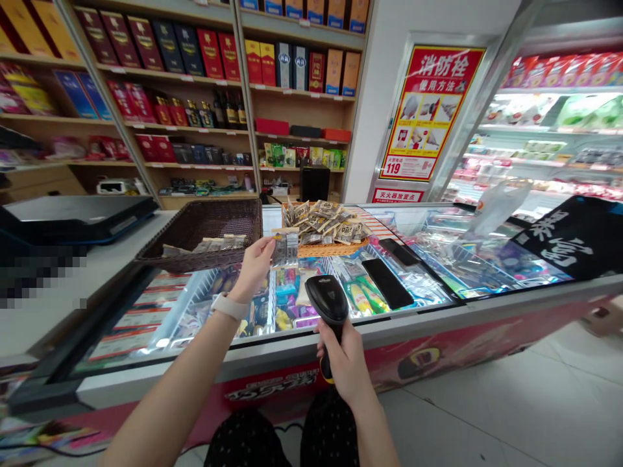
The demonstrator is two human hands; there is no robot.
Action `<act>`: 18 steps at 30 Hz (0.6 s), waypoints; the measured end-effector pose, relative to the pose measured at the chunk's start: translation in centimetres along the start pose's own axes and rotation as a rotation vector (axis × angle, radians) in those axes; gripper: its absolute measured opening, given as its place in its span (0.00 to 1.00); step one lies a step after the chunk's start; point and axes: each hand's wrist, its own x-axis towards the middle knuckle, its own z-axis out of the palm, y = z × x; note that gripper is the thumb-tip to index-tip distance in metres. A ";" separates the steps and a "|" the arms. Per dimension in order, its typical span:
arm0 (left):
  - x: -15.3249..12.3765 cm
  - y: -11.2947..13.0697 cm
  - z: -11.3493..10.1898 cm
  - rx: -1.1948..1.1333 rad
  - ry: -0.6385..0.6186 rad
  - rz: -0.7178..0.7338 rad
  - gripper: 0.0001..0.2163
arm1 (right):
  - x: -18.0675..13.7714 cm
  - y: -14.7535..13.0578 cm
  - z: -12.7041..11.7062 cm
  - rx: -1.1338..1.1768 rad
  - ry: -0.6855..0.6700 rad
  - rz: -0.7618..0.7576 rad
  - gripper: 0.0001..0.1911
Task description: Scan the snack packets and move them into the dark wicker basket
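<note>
My left hand (254, 266) pinches a small clear snack packet (285, 248) and holds it up above the freezer's glass lid. My right hand (343, 366) grips the handle of a black barcode scanner (329, 303), whose head points up towards the packet, a little below it. Just left of the packet stands a dark woven basket (195, 227) with a few similar packets lying in it. Behind the packet an orange tray (335, 248) is piled with several more packets.
A glass-topped chest freezer (438, 311) spans the front, with two black phones (387, 282) lying on its lid. A till screen (73, 217) sits on the counter at left. Shelves of boxes fill the back wall; a lit chiller (549, 136) stands at right.
</note>
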 end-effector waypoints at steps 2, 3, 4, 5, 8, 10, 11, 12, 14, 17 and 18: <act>-1.5 -0.5 -1.1 -0.106 -0.005 -0.069 0.20 | -0.4 -0.3 0.3 -0.018 -0.039 -0.006 0.19; -2.1 -0.8 -1.5 -0.145 0.000 -0.100 0.20 | -0.6 -0.5 0.5 -0.023 -0.058 -0.004 0.19; -2.6 -1.2 -1.8 -0.176 0.009 -0.128 0.21 | -0.7 -0.6 0.6 -0.028 -0.073 0.001 0.19; -3.0 -1.6 -2.1 -0.200 0.021 -0.155 0.21 | -0.9 -0.6 0.8 -0.034 -0.086 0.005 0.19; -3.9 -2.8 -2.6 -0.245 0.031 -0.217 0.21 | -1.4 -0.5 1.2 -0.052 -0.115 0.016 0.20; -4.3 -3.5 -2.8 -0.252 0.024 -0.223 0.20 | -1.7 -0.2 1.6 -0.071 -0.136 0.028 0.21; -4.4 -3.7 -2.8 -0.247 0.023 -0.217 0.20 | -1.8 0.0 1.8 -0.084 -0.145 0.033 0.22; -4.6 -3.9 -2.8 -0.239 0.022 -0.206 0.19 | -1.9 0.2 2.0 -0.099 -0.151 0.035 0.23; -4.8 -4.1 -2.8 -0.220 0.017 -0.185 0.18 | -2.1 0.5 2.5 -0.131 -0.152 0.027 0.24; -5.0 -4.2 -2.9 -0.213 -0.010 -0.180 0.20 | -2.1 0.8 3.2 -0.177 -0.145 0.005 0.24; -5.1 -4.2 -2.9 -0.218 -0.017 -0.186 0.20 | -2.1 0.9 3.3 -0.193 -0.145 0.000 0.24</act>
